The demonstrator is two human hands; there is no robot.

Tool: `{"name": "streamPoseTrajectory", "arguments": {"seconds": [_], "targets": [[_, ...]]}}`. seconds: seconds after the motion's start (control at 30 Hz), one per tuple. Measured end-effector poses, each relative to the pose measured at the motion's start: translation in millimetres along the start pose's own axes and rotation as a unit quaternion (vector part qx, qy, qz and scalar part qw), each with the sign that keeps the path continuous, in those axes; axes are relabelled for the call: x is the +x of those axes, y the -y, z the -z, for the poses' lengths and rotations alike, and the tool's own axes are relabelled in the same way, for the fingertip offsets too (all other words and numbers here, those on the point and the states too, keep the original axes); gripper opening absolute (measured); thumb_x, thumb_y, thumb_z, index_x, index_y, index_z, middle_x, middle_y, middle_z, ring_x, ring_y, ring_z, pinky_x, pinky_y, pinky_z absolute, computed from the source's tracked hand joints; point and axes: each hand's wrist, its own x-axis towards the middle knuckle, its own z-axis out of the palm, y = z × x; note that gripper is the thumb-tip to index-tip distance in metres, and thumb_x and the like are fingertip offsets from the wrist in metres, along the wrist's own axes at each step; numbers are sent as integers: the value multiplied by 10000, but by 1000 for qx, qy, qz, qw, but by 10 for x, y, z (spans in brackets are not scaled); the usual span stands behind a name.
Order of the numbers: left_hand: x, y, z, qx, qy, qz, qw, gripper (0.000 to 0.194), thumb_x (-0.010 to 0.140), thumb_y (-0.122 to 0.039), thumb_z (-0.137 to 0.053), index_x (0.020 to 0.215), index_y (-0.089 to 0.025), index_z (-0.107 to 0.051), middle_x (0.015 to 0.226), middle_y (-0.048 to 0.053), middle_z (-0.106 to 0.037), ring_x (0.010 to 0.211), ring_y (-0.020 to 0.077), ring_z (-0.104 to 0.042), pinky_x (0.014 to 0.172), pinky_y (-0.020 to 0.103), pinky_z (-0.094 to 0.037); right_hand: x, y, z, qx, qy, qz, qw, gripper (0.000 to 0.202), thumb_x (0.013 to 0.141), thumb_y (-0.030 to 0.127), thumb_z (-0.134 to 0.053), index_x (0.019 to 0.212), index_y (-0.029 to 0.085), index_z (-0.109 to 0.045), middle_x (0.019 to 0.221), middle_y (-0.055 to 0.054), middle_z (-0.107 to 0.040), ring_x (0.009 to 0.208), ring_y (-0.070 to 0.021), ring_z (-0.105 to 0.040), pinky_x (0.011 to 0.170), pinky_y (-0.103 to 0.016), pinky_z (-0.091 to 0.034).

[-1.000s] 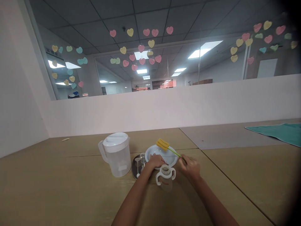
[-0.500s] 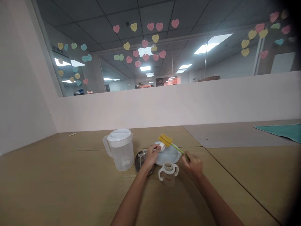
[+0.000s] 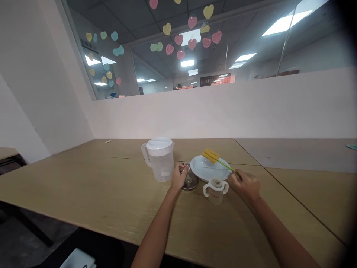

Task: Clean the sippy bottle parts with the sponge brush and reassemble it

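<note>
My right hand (image 3: 245,184) is closed round the green handle of a brush with a yellow sponge head (image 3: 211,155), held above a white bowl (image 3: 199,172). Over a round dark tray (image 3: 190,185) holding small clear parts, my left hand (image 3: 179,176) has its fingers pinched together; whatever they hold is mostly hidden. In front of the bowl stands a clear bottle (image 3: 216,195) with two white handles and an uncovered neck. A lidded clear pitcher (image 3: 161,163) is just left of my left hand.
The wooden table (image 3: 97,186) meets a pale wall (image 3: 167,117) at the back, below a window with heart-shaped notes. A grey surface (image 3: 301,154) lies at the back right. At the lower left, below the table edge, is a pale object (image 3: 78,258).
My left hand has moved left from the sponge to the tray; the white piece it held is no longer clearly visible. The view has shifted left and down, showing the table's front edge.
</note>
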Motion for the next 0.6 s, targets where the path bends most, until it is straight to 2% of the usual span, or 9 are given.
{"name": "streamPoseTrajectory", "arguments": {"seconds": [0.13,0.2,0.27,0.37,0.5,0.6], "targets": [[-10,-1,29,11,10,-18,1000,307,894,-331,-300,1018,-199,-548,944,30,-639,866,148,-576,781,270,-418,-25,-15,-35,-12,-5,4,1000,266,778,290,-498,576,166,-618,420,10,-500,430,-72,-367,482,-212,-200],[-4,-14,27,15,15,-32,999,338,906,-323,-275,1080,-208,-541,1033,39,-621,960,153,-555,844,277,-402,-31,-24,-46,-17,-2,4,1000,275,782,294,-493,574,164,-619,419,8,-499,428,-72,-363,479,-212,-192],[2,-19,23,21,18,-46,999,342,906,-357,-293,1054,-206,-563,1044,45,-608,989,160,-537,870,281,-391,-38,-35,-55,-16,2,2,1000,287,786,301,-485,577,158,-620,429,2,-509,431,-71,-364,481,-211,-194],[8,0,19,32,18,-53,998,326,885,-411,-356,967,-189,-580,969,52,-598,911,164,-543,814,280,-409,-53,-52,-71,-16,6,-4,1000,301,788,316,-477,577,153,-616,433,-4,-513,426,-71,-364,476,-213,-191],[10,55,25,50,22,-56,997,270,812,-420,-502,931,-178,-522,936,42,-577,814,149,-545,721,264,-418,-75,-60,-102,-24,5,-24,999,294,782,330,-490,565,161,-596,414,7,-487,419,-73,-369,467,-209,-185],[5,82,32,65,41,-65,995,268,728,-404,-618,814,-181,-497,892,26,-584,837,161,-550,738,273,-411,-89,-59,-132,-27,10,-35,999,298,779,336,-487,557,162,-581,418,7,-483,427,-74,-373,471,-206,-188]]}}
